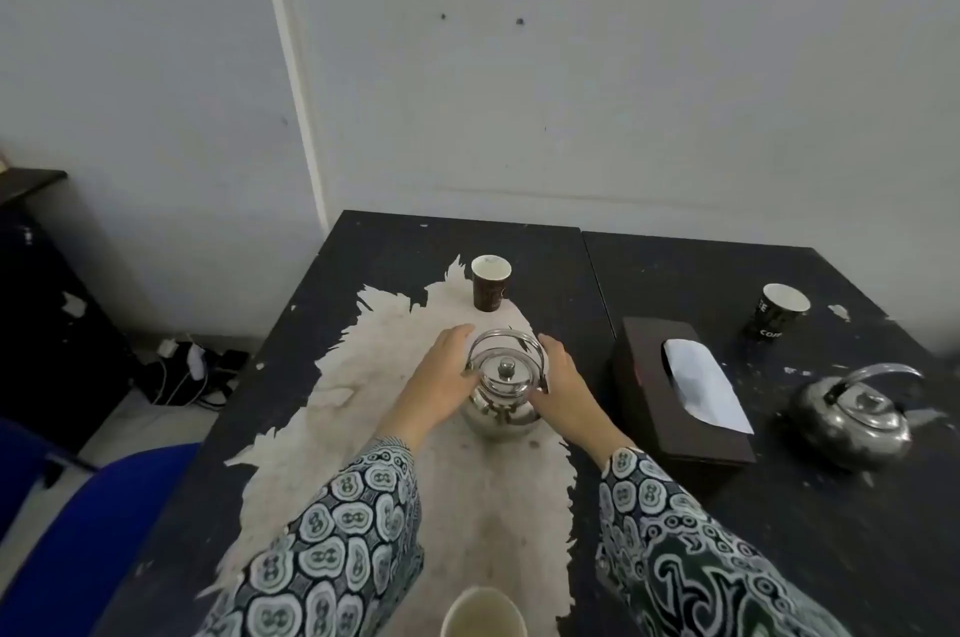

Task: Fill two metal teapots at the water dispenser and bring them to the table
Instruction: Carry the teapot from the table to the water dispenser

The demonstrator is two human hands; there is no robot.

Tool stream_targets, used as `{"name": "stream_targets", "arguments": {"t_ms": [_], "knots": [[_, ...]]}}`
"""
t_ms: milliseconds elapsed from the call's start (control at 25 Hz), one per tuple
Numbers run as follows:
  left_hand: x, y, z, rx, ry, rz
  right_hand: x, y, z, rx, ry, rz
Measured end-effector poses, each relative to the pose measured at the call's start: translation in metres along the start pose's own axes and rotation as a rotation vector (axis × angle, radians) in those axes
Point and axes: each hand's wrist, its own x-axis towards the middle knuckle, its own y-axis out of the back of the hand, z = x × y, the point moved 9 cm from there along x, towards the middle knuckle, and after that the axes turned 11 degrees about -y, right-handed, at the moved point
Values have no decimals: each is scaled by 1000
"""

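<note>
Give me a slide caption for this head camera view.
Both hands cup a shiny teapot on the table.

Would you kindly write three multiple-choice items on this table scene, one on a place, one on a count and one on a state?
1. The tissue box lies:
A. between the two teapots
B. left of both
C. on the chair

2. Paper cups in view:
A. one
B. three
C. five

3. The lid of the shiny teapot is:
A. off
B. on
C. hanging

Answers:
1 A, the box sits between the shiny teapot and the dull teapot.
2 B, two dark cups and one at the bottom edge.
3 B, its knob sits centred on top, between the left hand and right hand.
</note>
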Motion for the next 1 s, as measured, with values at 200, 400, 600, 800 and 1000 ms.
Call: {"name": "stream_targets", "arguments": {"t_ms": [200, 400, 600, 800, 1000], "knots": [[26, -20, -21, 29, 39, 41, 22, 2, 9, 41, -29, 102], [32, -21, -19, 151, 46, 135, 24, 9, 9, -18, -30, 229], [15, -11, -2, 276, 28, 81, 8, 6, -3, -206, 24, 219], [-32, 20, 11, 290, -2, 77, -22, -1, -39, -348, 172, 91], [-92, 93, 53, 316, -64, 173, -84, 5, -122, -285, 399, -7]]}}
